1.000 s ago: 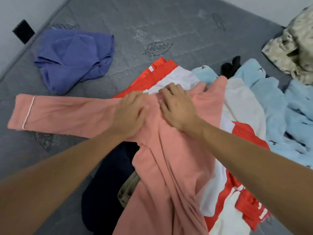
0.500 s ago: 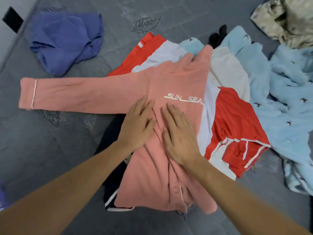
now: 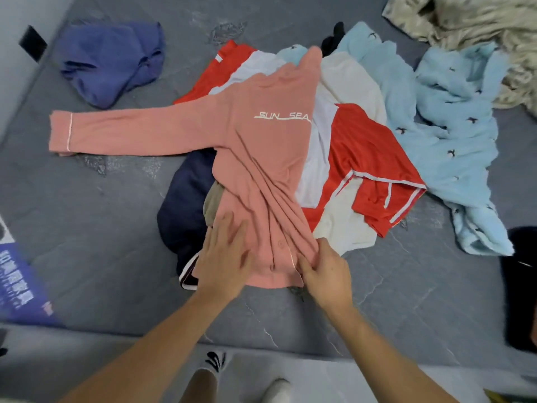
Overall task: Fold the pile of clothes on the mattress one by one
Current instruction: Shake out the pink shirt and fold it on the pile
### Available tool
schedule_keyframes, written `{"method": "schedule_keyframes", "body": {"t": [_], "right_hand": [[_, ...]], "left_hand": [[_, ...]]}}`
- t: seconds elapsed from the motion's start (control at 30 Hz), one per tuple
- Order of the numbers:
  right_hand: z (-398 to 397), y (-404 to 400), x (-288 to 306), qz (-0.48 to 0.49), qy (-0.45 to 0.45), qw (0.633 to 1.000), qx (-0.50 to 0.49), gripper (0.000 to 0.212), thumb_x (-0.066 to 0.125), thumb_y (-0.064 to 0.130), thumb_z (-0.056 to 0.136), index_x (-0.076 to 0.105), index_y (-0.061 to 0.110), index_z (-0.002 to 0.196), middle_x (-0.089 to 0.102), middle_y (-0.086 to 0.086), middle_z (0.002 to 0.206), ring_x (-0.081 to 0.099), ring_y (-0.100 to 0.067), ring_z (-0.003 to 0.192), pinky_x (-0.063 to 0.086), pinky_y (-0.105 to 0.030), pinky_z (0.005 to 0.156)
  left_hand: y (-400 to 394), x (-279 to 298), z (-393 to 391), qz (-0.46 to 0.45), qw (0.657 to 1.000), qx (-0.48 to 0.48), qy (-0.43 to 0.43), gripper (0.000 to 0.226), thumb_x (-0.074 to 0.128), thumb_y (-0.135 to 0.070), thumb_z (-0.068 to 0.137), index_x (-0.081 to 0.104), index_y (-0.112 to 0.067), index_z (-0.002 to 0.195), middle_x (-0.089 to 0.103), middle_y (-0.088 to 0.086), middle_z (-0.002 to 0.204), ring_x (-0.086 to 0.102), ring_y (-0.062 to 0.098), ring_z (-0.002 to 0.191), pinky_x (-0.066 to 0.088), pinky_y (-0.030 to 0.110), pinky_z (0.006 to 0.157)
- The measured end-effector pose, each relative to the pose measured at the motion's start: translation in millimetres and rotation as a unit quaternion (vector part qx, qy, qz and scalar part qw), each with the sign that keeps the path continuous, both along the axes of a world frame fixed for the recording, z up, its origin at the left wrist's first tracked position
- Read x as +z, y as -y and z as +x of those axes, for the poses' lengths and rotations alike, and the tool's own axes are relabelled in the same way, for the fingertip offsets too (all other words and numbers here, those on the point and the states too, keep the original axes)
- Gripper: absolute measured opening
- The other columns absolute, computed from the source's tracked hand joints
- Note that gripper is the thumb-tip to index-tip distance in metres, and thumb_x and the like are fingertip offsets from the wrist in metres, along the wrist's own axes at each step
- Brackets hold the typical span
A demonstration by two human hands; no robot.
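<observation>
A pink long-sleeved shirt (image 3: 255, 146) with white "SUN SEA" lettering lies on top of the clothes pile, one sleeve stretched out to the left. My left hand (image 3: 225, 257) presses flat on its lower left part near the hem. My right hand (image 3: 327, 271) pinches the bunched fabric at the shirt's lower right edge. Under the shirt lie a red and white garment (image 3: 369, 158), a dark navy piece (image 3: 186, 205) and a cream piece (image 3: 345, 228). All rest on the grey mattress (image 3: 101, 234).
A crumpled blue garment (image 3: 113, 62) lies at the back left. Light blue patterned clothes (image 3: 447, 135) spread on the right, a beige blanket (image 3: 476, 24) at the back right. A dark item (image 3: 520, 286) sits at the right edge. My feet (image 3: 215, 367) stand by the mattress's front edge.
Both hands have slid down the pink shirt from the chest to the hem. The right hand went from flat to pinching the fabric. The view has tilted down toward the mattress's front edge.
</observation>
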State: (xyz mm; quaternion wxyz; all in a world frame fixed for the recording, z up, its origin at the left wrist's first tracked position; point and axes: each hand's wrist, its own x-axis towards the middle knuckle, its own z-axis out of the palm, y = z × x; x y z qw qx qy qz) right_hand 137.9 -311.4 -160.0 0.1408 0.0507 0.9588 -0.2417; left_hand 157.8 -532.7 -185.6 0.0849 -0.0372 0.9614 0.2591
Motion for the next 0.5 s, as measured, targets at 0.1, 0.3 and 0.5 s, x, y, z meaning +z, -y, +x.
{"method": "schedule_keyframes", "body": {"t": [0.1,0.3,0.5], "right_hand": [[13,0,13,-0.043,-0.011,0.999,0.010,0.024,0.065,0.031,0.091,0.046,0.021,0.099,0.064,-0.003,0.087,0.060,-0.034,0.081,0.050,-0.044,0.067],[38,16,25,-0.193,-0.011,0.981,-0.005,0.032,0.069,0.017,0.089,0.060,0.020,0.119,0.069,0.006,0.109,0.065,-0.018,0.098,0.054,-0.044,0.086],[61,13,14,-0.319,-0.005,0.947,-0.028,0.034,0.068,0.007,0.081,0.066,0.015,0.114,0.067,-0.004,0.102,0.065,-0.021,0.091,0.058,-0.041,0.079]], "left_hand": [[-27,11,15,0.136,0.991,0.002,-0.005,0.052,0.050,-0.033,0.104,0.047,-0.016,0.154,0.038,0.008,0.163,0.029,0.024,0.154,0.027,0.046,0.125],[-75,39,16,0.461,0.869,0.150,0.094,0.022,0.061,-0.021,0.104,0.065,-0.036,0.120,0.073,-0.015,0.107,0.067,-0.003,0.100,0.049,0.015,0.089],[-86,31,23,0.561,0.775,0.252,0.144,0.021,0.074,-0.010,0.094,0.068,-0.017,0.113,0.080,-0.005,0.092,0.075,0.007,0.083,0.057,0.018,0.065]]}}
